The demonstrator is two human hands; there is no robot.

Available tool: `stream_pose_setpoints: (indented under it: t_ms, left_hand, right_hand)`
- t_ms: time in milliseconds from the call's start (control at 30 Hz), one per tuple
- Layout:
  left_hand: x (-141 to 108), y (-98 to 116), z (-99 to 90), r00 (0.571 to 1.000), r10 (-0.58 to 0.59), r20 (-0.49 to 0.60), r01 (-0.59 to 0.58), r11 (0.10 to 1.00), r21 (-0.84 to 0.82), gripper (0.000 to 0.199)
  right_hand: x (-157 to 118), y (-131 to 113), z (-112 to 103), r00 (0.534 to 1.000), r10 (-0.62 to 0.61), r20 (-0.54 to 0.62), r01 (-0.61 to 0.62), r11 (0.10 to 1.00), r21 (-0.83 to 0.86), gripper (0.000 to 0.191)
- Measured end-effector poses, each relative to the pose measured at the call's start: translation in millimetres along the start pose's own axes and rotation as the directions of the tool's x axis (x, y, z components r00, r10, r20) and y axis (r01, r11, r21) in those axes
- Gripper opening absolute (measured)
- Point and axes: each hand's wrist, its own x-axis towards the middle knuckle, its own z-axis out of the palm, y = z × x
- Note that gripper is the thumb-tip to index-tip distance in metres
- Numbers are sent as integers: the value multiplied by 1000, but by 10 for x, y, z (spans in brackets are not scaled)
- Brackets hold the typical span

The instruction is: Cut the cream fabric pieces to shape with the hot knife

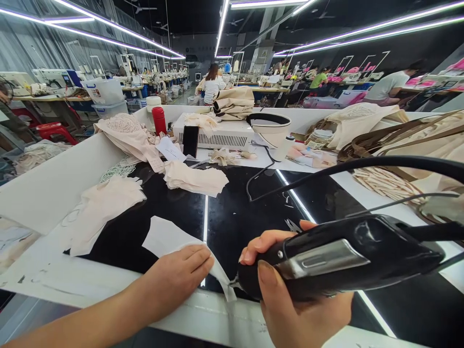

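Observation:
My left hand lies over a white cloth piece near the table's front edge, fingers together and the thumb hidden. One end of the cloth spreads out to the left of the hand; a narrow strip runs right. My right hand is wrapped round a black corded hand tool with a silver plate on its side. The tool's small metal tip meets the narrow end of the cloth, or is very close to it. Small scissors lie just behind the tool, partly hidden.
Cream cloth stacks and more cloth lie on the glossy black top. Behind are a phone, a red bottle and a vented white box. A black cable arches across the right. People sit farther back among sewing machines.

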Motion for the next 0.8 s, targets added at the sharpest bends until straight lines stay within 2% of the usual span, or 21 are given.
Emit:
stream_pose_setpoints:
  t_ms: [133, 267, 500, 800]
  left_hand:
    - [-3, 21, 49, 1000, 7, -11, -7, 1000, -5, 32]
    - [36, 34, 16, 1000, 0, -14, 0, 1000, -11, 29]
    - [53, 118, -72, 999, -43, 18, 44, 996, -77, 65]
    - [-10, 196, 12, 998, -69, -1, 69, 993, -97, 73]
  right_hand:
    - [3, 0, -4, 1000, 9, 4, -9, 1000, 25, 61]
    - [9, -9, 6, 1000, 18, -19, -18, 1000, 10, 58]
    - [6, -2, -19, 999, 35, -28, -36, 999, -28, 53]
    - [49, -5, -18, 999, 28, -21, -28, 999, -22, 52]
